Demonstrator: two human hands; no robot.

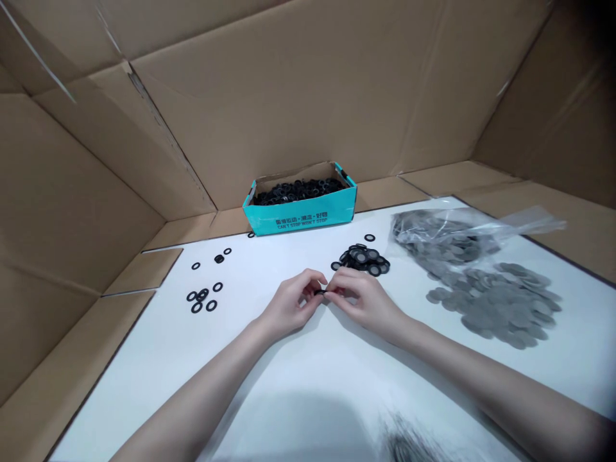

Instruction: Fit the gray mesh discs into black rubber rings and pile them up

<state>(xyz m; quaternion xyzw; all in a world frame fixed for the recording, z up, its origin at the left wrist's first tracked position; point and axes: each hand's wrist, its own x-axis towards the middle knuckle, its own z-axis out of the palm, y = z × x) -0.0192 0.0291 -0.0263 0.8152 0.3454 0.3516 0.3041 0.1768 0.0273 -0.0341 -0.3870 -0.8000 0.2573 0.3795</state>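
Note:
My left hand (294,299) and my right hand (362,296) meet over the white tabletop, both pinching one small black rubber ring (320,292) between thumbs and fingertips. Fingers cover much of the ring, so I cannot tell whether a disc sits in it. Just beyond my right hand lies a pile of black rings with grey discs in them (362,258). Loose black rings (212,306) are scattered to the left of my left hand. Off to the right spreads a heap of thin grey discs (505,308).
A turquoise box (303,219) full of black rings stands at the back. A clear plastic bag (520,223) with grey discs lies at the back right. Tall cardboard walls (298,96) enclose the white table (269,404) at the back and sides.

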